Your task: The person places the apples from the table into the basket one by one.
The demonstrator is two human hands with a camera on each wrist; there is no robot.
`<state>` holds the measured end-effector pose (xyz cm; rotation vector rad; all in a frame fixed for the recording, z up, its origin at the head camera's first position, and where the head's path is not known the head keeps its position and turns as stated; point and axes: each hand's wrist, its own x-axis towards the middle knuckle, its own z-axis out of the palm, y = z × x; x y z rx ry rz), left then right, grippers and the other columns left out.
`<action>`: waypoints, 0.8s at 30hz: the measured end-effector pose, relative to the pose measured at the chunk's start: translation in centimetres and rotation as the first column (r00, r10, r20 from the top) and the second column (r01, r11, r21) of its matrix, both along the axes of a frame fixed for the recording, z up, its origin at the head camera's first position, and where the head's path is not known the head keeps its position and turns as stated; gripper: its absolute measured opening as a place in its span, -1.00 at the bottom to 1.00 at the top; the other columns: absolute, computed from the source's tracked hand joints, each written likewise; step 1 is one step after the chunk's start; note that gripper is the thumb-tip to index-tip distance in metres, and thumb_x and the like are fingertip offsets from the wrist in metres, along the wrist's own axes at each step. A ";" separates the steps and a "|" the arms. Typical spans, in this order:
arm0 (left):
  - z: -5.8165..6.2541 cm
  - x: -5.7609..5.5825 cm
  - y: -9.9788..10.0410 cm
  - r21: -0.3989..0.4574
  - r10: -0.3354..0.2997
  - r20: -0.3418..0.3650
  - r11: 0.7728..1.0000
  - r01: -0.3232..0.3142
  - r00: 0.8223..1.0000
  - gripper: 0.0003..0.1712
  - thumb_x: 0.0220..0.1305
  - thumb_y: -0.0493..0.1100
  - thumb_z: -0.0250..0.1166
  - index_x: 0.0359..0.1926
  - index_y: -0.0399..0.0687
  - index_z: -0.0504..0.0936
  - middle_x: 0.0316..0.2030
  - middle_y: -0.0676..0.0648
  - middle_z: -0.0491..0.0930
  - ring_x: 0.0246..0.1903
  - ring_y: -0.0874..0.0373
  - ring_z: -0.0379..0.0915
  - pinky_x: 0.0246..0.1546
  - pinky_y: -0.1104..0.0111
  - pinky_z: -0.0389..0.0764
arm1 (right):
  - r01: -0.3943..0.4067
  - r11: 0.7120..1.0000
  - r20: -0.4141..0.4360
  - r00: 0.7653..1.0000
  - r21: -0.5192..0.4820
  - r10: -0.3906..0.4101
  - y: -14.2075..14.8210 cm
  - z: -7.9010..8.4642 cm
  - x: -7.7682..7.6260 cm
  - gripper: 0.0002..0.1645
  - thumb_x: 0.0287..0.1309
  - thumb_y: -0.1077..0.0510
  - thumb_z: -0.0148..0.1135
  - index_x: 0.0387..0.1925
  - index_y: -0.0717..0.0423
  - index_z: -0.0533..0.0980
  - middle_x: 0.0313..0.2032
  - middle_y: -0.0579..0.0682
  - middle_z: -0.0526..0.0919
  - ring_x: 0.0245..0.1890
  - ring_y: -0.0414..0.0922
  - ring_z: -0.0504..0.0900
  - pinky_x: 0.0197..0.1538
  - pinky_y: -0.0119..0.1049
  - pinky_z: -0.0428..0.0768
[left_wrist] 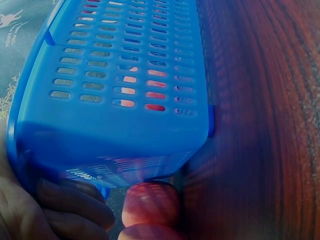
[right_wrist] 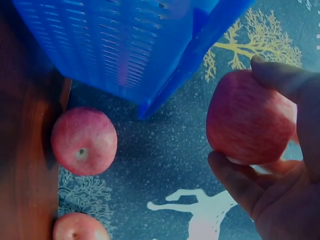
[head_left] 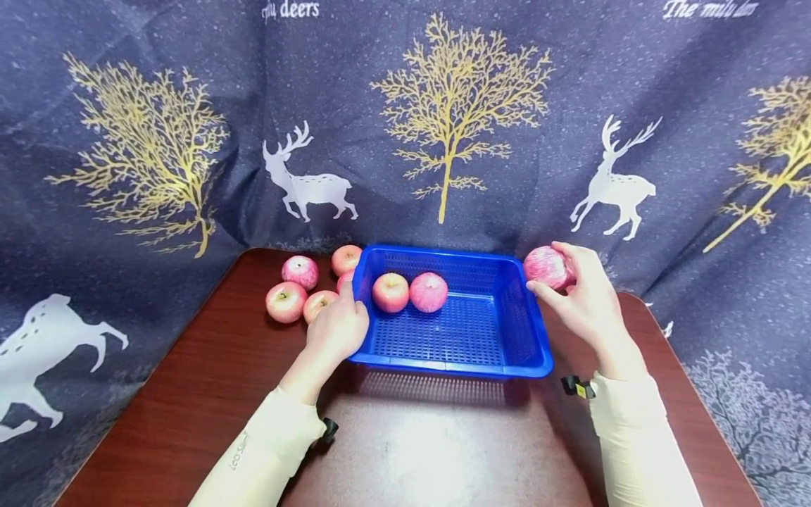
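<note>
A blue plastic basket [head_left: 437,366] with slotted walls stands on the table, with two red apples [head_left: 391,293] inside near its left end. My left hand [head_left: 338,327] grips the basket's left rim; in the left wrist view its fingers [left_wrist: 75,205] curl under the rim. My right hand [head_left: 586,296] holds a red striped apple [head_left: 546,268] between thumb and fingers, just outside the basket's right rim. In the right wrist view this held apple [right_wrist: 252,117] is raised level with the rim, and the palm side of the hand shows.
Several apples [head_left: 286,302] lie left of the basket, some partly hidden by my left hand. Two more apples [right_wrist: 84,141] show on the table's right side in the right wrist view. A dark cloth [head_left: 405,127] with trees and deer hangs behind the brown table [head_left: 209,394].
</note>
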<state>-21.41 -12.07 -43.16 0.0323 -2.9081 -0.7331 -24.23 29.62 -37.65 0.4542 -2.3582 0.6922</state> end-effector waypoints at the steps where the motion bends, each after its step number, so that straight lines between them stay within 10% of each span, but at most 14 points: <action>1: 0.0 0.0 0.0 -0.001 -0.001 0.001 1.000 0.001 1.000 -0.36 0.44 0.07 -0.14 0.43 -0.09 0.16 -0.16 -0.24 0.62 -0.29 -0.19 0.55 -0.32 -0.06 0.51 | -0.015 1.000 0.005 1.000 0.009 0.015 -0.1 0.1 -0.1 -0.05 -0.17 -0.07 0.59 0.30 0.00 0.41 0.13 0.10 0.49 0.11 0.03 0.43 0.02 0.02 0.40; 24: 0.1 -0.1 0.1 -0.007 0.006 0.008 1.000 -0.006 1.000 -0.38 0.44 0.06 -0.11 0.41 -0.09 0.17 -0.19 -0.24 0.62 -0.30 -0.18 0.55 -0.32 -0.05 0.52 | -0.192 0.944 0.172 0.974 0.269 0.149 -2.7 3.1 -2.3 -0.06 -0.06 -0.23 0.48 0.34 -0.07 0.33 0.13 0.01 0.45 0.00 -0.01 0.52 -0.07 0.02 0.52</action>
